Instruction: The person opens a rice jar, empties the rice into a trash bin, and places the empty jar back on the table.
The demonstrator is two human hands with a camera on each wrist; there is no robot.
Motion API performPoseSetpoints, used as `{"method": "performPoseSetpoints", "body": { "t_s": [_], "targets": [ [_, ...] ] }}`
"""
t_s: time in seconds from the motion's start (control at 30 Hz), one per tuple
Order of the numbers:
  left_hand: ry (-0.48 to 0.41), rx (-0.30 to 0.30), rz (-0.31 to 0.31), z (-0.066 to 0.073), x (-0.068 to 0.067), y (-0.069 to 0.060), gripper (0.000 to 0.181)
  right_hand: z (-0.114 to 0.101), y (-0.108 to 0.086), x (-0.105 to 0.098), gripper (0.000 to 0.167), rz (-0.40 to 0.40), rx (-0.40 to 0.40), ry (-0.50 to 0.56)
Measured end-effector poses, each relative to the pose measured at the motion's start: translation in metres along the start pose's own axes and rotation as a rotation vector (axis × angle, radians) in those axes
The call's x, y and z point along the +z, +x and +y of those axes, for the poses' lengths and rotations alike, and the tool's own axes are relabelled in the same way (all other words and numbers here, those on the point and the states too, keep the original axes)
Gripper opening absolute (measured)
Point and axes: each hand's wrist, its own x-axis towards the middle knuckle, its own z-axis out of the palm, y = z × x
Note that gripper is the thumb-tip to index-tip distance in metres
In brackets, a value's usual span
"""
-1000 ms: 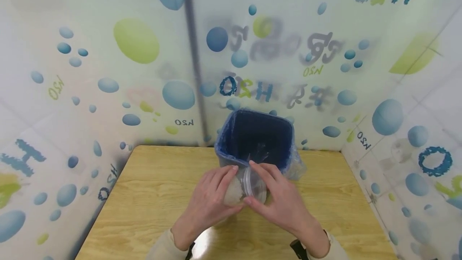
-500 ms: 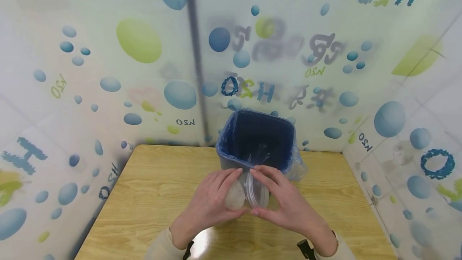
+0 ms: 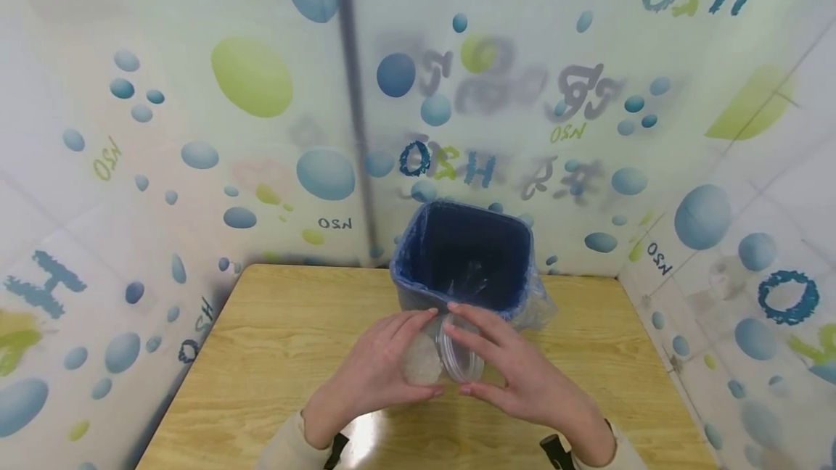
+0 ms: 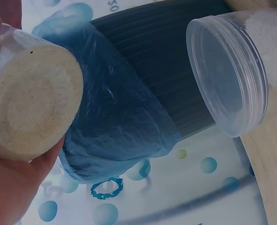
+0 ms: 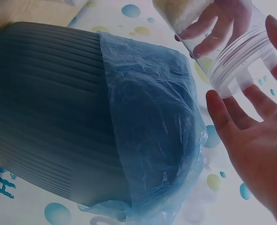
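One clear, round jar [image 3: 422, 360] with whitish contents is just in front of one ribbed, film-lined bin [image 4: 152, 61], left hand [image 3: 374, 366] gripping the jar's body, right hand [image 3: 522, 366] its ridged rim; a second, grainy-filled jar [image 4: 232, 74] sits near the bin.

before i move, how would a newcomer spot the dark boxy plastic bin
Follow the pale wooden table back to its far edge. There, slightly right of centre, stands the dark, ribbed, boxy bin. Unlike the small, clear, cylindrical plastic jar in front, its open mouth wears a blue plastic liner folded over the rim.
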Motion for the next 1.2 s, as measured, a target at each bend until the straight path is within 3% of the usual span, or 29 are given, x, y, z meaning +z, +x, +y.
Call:
{"method": "performPoseSetpoints", "body": {
  "t_s": [0.17, 0.3, 0.4, 0.6, 0.8, 1.0, 1.2],
  "targets": [
    [-0.043, -0.026, -0.027, -0.001, -0.001, -0.001, 0.105, 0.0, -0.001, -0.001, 0.067, -0.035, 0.004, 0.011],
    [-0.035, -0.039, -0.006, -0.002, 0.001, -0.001, 0.106, 0.0, -0.001, 0.0, 0.077, -0.021, 0.052, 0.022],
    [0.004, -0.044, 0.046, -0.002, 0.003, -0.001, 0.108, -0.001, 0.0, 0.002, 0.081, 0.022, 0.126, 0.037],
    [0.089, -0.011, 0.199, 0.001, 0.007, 0.0, 0.107, -0.007, 0.006, 0.008, 0.069, 0.146, 0.281, 0.088],
    [0.206, 0.07, 0.294, 0.003, 0.012, 0.004, 0.106, -0.014, 0.014, 0.011, 0.071, 0.151, 0.371, 0.02],
    [0.252, 0.1, 0.296, 0.004, 0.015, 0.004, 0.105, -0.016, 0.019, 0.011, 0.072, 0.124, 0.387, -0.01],
    [0.246, 0.097, 0.289, 0.005, 0.014, 0.003, 0.105, -0.015, 0.016, 0.012, 0.069, 0.162, 0.338, -0.046]
  ]
}}
